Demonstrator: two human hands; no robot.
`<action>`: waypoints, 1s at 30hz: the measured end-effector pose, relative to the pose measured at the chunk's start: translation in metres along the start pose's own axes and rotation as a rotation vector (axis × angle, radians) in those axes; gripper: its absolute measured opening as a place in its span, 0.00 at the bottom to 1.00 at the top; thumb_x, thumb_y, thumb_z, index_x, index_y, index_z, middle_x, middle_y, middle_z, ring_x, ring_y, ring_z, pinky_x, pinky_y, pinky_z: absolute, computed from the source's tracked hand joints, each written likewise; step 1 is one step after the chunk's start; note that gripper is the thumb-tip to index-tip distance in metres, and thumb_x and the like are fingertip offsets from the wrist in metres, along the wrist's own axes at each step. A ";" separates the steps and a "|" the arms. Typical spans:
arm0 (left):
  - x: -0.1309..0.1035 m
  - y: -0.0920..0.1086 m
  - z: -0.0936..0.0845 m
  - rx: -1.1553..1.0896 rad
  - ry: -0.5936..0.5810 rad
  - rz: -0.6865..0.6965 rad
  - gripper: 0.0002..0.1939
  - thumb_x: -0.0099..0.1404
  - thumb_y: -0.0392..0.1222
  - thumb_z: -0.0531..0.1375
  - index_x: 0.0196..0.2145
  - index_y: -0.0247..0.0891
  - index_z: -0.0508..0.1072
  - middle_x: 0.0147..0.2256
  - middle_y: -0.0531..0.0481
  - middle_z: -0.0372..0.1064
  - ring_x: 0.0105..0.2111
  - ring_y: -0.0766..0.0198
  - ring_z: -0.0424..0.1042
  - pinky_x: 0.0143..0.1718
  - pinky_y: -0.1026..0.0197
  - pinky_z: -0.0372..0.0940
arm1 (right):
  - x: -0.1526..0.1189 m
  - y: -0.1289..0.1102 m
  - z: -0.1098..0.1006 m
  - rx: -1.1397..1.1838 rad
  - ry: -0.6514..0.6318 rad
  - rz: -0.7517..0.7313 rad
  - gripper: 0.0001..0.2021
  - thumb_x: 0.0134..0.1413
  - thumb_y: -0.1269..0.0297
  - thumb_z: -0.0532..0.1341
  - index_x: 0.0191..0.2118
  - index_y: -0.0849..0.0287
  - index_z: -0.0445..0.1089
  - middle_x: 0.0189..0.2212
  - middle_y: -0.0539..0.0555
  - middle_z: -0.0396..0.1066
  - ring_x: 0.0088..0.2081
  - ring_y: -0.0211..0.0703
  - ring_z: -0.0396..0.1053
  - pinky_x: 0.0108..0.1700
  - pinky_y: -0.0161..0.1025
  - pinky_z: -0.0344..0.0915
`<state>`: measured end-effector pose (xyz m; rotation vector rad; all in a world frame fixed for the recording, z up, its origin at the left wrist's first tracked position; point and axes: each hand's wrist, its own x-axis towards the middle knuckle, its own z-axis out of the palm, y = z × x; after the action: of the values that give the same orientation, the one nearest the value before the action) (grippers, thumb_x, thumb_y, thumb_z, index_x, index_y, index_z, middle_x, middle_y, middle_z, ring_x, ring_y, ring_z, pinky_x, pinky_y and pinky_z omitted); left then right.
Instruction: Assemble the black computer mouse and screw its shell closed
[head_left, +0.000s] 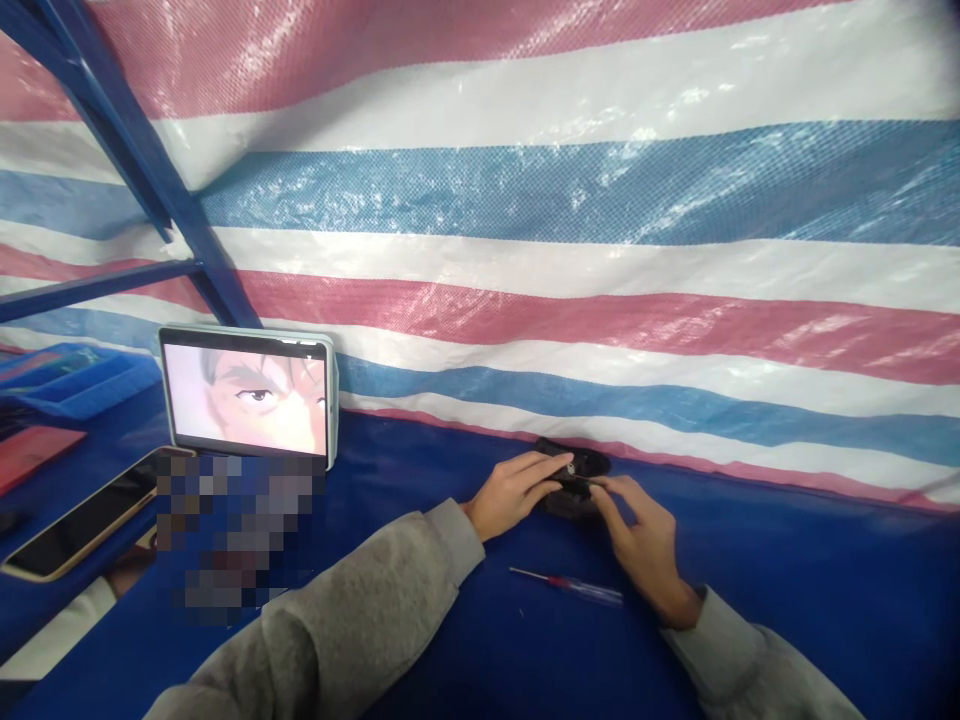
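A small black plastic device [574, 500], seemingly in two parts laid open, rests on the blue tabletop near the striped sheet. The fingers of my left hand [510, 492] reach over its left side, with thumb and fingertips closed on it. From the right, my right hand [641, 535] pinches at the middle of the device. A thin small piece seems to lie at those fingertips, too small to name. Just in front of both hands lies a screwdriver [585, 588] with a clear and red handle, touched by neither.
A tablet [247, 395] showing a cartoon face stands at the left. Near it are a phone [90, 515], a blue tray [90, 385], a red flat item [34, 455] and another person's sleeve [64, 630]. Behind hangs a striped sheet [525, 190] beside a blue metal frame [127, 140].
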<state>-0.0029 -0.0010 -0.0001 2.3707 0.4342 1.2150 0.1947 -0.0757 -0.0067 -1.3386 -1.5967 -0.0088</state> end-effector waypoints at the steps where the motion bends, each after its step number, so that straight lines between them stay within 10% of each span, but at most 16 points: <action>1: 0.000 0.000 0.000 0.003 -0.004 -0.008 0.21 0.73 0.40 0.53 0.62 0.43 0.61 0.49 0.46 0.69 0.47 0.64 0.72 0.52 0.62 0.68 | 0.000 0.000 0.000 0.000 -0.004 0.007 0.08 0.61 0.59 0.57 0.36 0.55 0.72 0.33 0.54 0.76 0.35 0.45 0.74 0.42 0.43 0.69; 30: 0.002 -0.001 0.000 0.178 0.022 0.084 0.16 0.72 0.44 0.55 0.56 0.38 0.66 0.47 0.46 0.73 0.47 0.61 0.72 0.48 0.58 0.66 | 0.001 -0.002 -0.002 0.077 -0.145 0.145 0.13 0.61 0.55 0.56 0.33 0.56 0.71 0.29 0.52 0.75 0.31 0.42 0.72 0.37 0.37 0.66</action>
<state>-0.0016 0.0003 0.0006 2.5511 0.4711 1.2889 0.1946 -0.0771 -0.0038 -1.4187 -1.5992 0.2407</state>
